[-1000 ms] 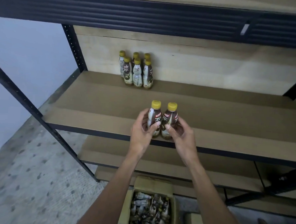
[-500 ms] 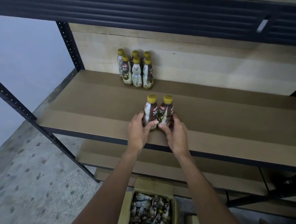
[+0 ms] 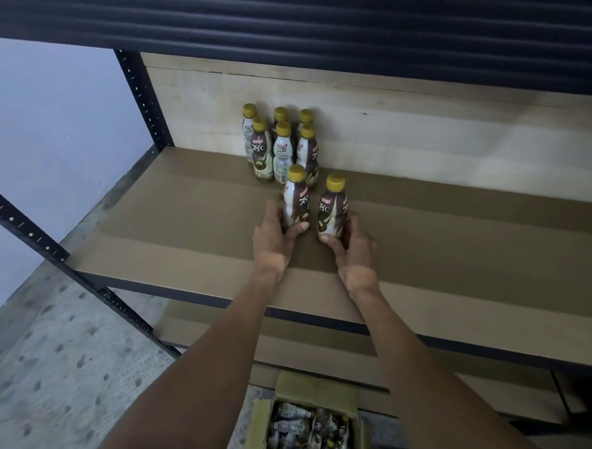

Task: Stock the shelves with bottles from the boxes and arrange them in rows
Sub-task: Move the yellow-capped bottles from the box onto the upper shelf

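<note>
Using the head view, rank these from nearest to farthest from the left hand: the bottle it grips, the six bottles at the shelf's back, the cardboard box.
1. Gripped bottle, in the left hand.
2. Six bottles, just beyond, deeper on the shelf.
3. Cardboard box, down on the floor.

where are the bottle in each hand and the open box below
left-hand bottle (image 3: 299,200): head view, on its label
right-hand bottle (image 3: 332,209): head view, on its label
box (image 3: 317,387): head view, on its back flap
</note>
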